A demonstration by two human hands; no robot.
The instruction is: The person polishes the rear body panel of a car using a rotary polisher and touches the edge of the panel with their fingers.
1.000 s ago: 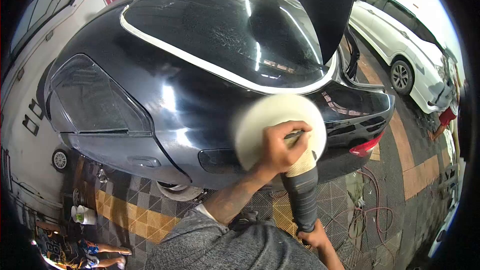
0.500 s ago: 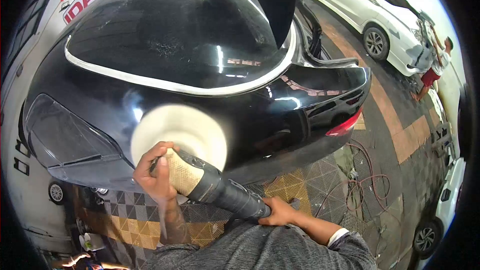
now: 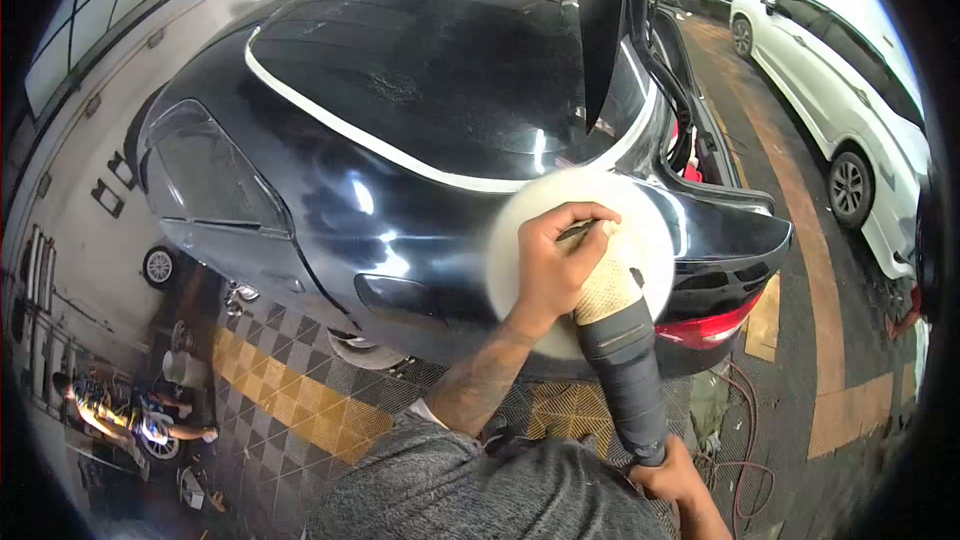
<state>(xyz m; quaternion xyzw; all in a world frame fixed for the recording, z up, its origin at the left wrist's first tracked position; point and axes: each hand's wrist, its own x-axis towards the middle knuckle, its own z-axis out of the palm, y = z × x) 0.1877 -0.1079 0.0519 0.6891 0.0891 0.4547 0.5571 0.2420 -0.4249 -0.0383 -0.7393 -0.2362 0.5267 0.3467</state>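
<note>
A polisher (image 3: 622, 360) with a black-wrapped body and a tan wrapped head is held over the rear side of a black car (image 3: 290, 175). Its round cream pad (image 3: 640, 230) looks blurred and lies against the panel below the rear window. My left hand (image 3: 562, 265) is closed round the head end, above the pad. At the rear end of the body, my right hand (image 3: 672, 475) is wrapped round the grip. White tape (image 3: 370, 140) edges the rear window. The fuel flap (image 3: 400, 298) is left of the pad, the red tail light (image 3: 715, 325) right of it.
The trunk lid (image 3: 605, 30) stands raised. A white car (image 3: 840, 90) is at the right. On the tiled floor lie a red hose (image 3: 748, 430) and, at the left, a loose wheel (image 3: 158, 266). Another person (image 3: 115, 410) sits at the lower left.
From half a second ago, the polisher and both my hands have moved right along the car's side, back near the tail light. The view has shifted too. Both hands keep their hold.
</note>
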